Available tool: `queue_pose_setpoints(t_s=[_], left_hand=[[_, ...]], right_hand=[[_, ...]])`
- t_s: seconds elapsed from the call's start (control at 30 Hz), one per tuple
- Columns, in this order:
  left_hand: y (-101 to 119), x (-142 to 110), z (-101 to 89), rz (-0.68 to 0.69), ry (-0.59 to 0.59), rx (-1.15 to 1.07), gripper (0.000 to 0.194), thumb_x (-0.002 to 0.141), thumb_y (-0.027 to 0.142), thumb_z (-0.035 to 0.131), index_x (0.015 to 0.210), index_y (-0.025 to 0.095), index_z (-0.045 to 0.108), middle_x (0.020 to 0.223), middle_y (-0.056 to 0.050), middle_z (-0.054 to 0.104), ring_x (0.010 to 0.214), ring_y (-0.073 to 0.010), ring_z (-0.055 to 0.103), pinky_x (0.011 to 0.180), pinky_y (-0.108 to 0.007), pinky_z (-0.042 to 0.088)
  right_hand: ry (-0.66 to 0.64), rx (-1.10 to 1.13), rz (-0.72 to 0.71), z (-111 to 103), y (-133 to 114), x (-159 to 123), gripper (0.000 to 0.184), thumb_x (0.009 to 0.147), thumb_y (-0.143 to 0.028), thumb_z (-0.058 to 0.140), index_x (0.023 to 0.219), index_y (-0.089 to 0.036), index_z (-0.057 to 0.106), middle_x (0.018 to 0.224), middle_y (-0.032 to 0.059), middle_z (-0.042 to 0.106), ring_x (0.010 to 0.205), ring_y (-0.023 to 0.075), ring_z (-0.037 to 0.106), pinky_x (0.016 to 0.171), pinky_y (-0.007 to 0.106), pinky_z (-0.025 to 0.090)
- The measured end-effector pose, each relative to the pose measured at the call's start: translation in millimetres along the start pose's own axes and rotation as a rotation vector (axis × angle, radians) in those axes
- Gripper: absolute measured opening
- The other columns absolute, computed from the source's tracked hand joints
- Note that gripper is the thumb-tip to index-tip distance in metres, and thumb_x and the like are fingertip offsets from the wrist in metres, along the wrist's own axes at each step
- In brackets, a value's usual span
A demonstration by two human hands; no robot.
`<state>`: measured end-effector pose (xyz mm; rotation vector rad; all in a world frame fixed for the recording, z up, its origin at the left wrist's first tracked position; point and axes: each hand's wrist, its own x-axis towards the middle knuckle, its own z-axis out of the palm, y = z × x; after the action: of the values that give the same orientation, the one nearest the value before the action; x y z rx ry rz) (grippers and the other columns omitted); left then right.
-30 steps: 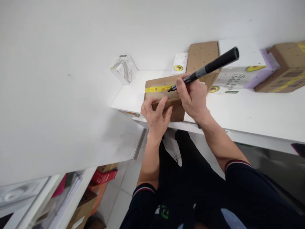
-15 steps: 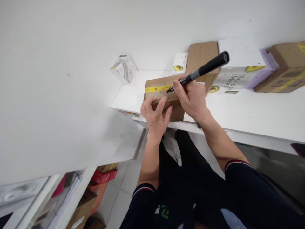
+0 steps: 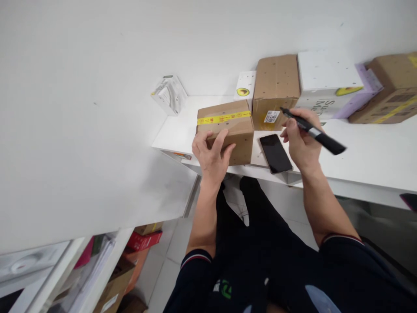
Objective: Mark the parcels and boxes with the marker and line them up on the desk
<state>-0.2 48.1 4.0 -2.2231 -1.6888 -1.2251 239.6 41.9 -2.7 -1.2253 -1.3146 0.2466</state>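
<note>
A cardboard box (image 3: 208, 112) with yellow printed tape across its top stands near the shelf's front edge. My left hand (image 3: 210, 152) grips it, with bent fingers over the top edge and the thumb against the front face. To the right, my right hand (image 3: 302, 141) is closed around a black marker (image 3: 321, 134), whose dark tip points up and left. The marker is clear of the taped box, in front of a taller cardboard box (image 3: 276, 78) with a white label. Between my hands lies a smartphone (image 3: 276, 153) with a dark screen.
Against the wall on the white shelf (image 3: 365, 152) stand a small avocado-print box (image 3: 245, 87), a larger white box (image 3: 329, 74) and another cardboard box (image 3: 391, 98). A white-and-grey package (image 3: 170, 95) leans in the left corner. Below left, a rack holds boxes.
My right hand has moved right with the marker, away from the taped box, and the marker has swung round. The phone and the white label are now uncovered. My left hand stays put.
</note>
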Motion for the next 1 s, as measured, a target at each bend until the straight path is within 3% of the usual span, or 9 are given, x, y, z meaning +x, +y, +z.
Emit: queue_pose_setpoints(t_s=[0.07,0.13,0.27,0.43,0.6,0.67,0.77,0.93,1.0], left_hand=[[-2,4,4.7,0.003,0.009,0.005,0.039,0.093,0.048,0.064,0.124,0.026,0.071,0.13,-0.015,0.053,0.133,-0.0312,0.047,0.119,-0.05,0.033],[-4,8,10.2,0.01,0.028,0.014,0.039,0.093,0.049,0.064,0.124,0.026,0.071,0.129,-0.015,0.054,0.132,-0.031,0.048,0.119,-0.05,0.033],[-5,12,17.9,0.02,0.058,0.029,0.039,0.093,0.048,0.064,0.124,0.027,0.071,0.127,-0.015,0.054,0.133,-0.0309,0.048,0.119,-0.05,0.034],[-6,10,18.1,0.051,0.069,0.05,0.04,0.093,0.046,0.063,0.127,0.025,0.069,0.128,-0.016,0.053,0.135,-0.0309,0.047,0.12,-0.05,0.034],[-5,9,14.4,0.057,0.044,0.052,0.043,0.093,0.044,0.062,0.13,0.023,0.067,0.132,-0.018,0.053,0.138,-0.0318,0.046,0.12,-0.051,0.033],[-6,9,13.9,0.045,0.035,0.052,0.046,0.093,0.046,0.062,0.131,0.022,0.067,0.135,-0.018,0.053,0.141,-0.0333,0.043,0.121,-0.053,0.032],[-10,3,15.5,0.061,0.113,0.057,0.049,0.092,0.052,0.06,0.128,0.021,0.068,0.138,-0.017,0.052,0.146,-0.0348,0.036,0.122,-0.058,0.029],[-12,-41,24.9,0.103,0.363,0.0,0.033,0.093,0.043,0.053,0.105,0.02,0.073,0.119,-0.015,0.061,0.136,-0.032,0.047,0.115,-0.06,0.039],[-4,-69,32.1,0.11,0.347,-0.112,0.025,0.091,0.037,0.057,0.097,0.019,0.073,0.107,-0.014,0.065,0.124,-0.0302,0.058,0.109,-0.056,0.046]], right_hand=[[-0.131,-0.323,-0.022,-25,30,-4,0.03,0.1,-0.042,0.05,0.122,-0.027,0.064,0.111,0.0075,0.071,0.085,0.0217,0.069,0.084,0.043,0.058],[-0.356,-0.594,-0.007,-45,56,-5,0.034,0.1,-0.031,0.045,0.127,-0.027,0.066,0.119,0.0106,0.071,0.103,0.0273,0.067,0.094,0.045,0.054],[-0.666,-0.972,0.01,-65,89,-6,0.046,0.098,-0.018,0.038,0.139,-0.023,0.06,0.138,0.0159,0.066,0.116,0.0339,0.058,0.092,0.048,0.048],[-0.77,-1.049,-0.023,-66,107,-7,0.049,0.099,-0.015,0.035,0.141,-0.025,0.059,0.142,0.0153,0.064,0.122,0.0359,0.052,0.09,0.05,0.046],[-0.642,-1.049,0.054,-50,84,-20,0.056,0.101,-0.019,0.033,0.155,-0.02,0.045,0.137,0.0234,0.063,0.114,0.0364,0.056,0.09,0.05,0.047],[-0.616,-1.037,0.08,-38,66,-34,0.059,0.103,-0.032,0.037,0.159,-0.014,0.038,0.12,0.0263,0.068,0.107,0.0362,0.058,0.088,0.049,0.047],[-0.616,-1.05,0.107,-18,42,-57,0.079,0.096,-0.056,0.054,0.159,-0.011,0.036,0.103,0.0249,0.07,0.102,0.0372,0.057,0.083,0.046,0.047],[-0.689,-1.132,0.265,3,21,-69,0.093,0.089,-0.059,0.065,0.16,-0.011,0.029,0.117,0.0285,0.065,0.111,0.0399,0.056,0.086,0.045,0.043],[-0.716,-1.149,0.35,7,15,-65,0.093,0.09,-0.054,0.066,0.161,-0.009,0.026,0.123,0.0303,0.062,0.116,0.0415,0.055,0.09,0.045,0.04]])
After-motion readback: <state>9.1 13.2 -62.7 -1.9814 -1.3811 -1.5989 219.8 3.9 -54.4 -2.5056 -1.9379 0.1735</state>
